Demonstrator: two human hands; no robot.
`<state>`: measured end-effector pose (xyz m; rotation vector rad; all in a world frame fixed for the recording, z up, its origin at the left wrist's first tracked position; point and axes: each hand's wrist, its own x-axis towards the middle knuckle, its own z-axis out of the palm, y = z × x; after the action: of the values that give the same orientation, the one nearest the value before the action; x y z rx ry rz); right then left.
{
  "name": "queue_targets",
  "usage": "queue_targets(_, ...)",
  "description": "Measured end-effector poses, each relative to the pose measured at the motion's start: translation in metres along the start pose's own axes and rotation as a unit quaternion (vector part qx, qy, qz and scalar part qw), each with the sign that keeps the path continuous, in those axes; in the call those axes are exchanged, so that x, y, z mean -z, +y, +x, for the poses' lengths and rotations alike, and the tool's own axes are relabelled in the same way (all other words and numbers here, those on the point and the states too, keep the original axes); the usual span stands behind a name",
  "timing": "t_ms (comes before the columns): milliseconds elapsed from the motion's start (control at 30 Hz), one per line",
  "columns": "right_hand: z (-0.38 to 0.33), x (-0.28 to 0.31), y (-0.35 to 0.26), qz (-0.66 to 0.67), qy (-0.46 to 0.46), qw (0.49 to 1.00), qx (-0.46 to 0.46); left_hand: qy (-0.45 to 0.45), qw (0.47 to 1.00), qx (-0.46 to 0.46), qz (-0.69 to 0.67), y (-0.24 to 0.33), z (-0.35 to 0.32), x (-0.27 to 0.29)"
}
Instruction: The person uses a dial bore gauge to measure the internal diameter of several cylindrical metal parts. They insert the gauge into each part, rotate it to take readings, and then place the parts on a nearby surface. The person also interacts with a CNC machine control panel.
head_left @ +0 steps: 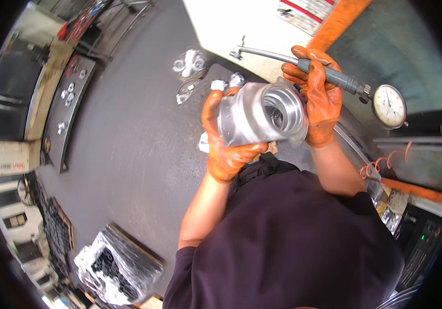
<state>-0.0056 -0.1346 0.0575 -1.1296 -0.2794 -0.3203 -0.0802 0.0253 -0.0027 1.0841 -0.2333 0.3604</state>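
Head view: gloved left hand (224,141) clamps a hollow metal part (262,114), opening tilted up for viewing, while right hand (320,98) grips a dial gauge (334,77) beside it.

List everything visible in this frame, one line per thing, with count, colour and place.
Machined metal housing: one, silver, hollow bore facing up, held at centre.
Dial bore gauge: one, grey handle, white round dial at right, long stem reaching upper left.
Metal parts in plastic wrap: several, silver, on the grey floor above the housing.
Tray of dark parts: one, black parts in clear plastic, lower left.
Coiled hose: one, orange, right.
Left hand: orange glove, gripping the housing.
Right hand: orange glove, around the gauge handle.
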Motion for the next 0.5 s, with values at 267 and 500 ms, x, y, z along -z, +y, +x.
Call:
queue_targets(267,0.002,0.024,-0.047,0.054,0.052,0.995,0.072,-0.215,0.972,0.025,0.092,0.019,-0.002,-0.028)
queue_targets(500,0.009,0.027,-0.072,0.0,0.009,0.987,0.158,-0.189,0.979,-0.032,0.064,0.018,0.004,-0.045)
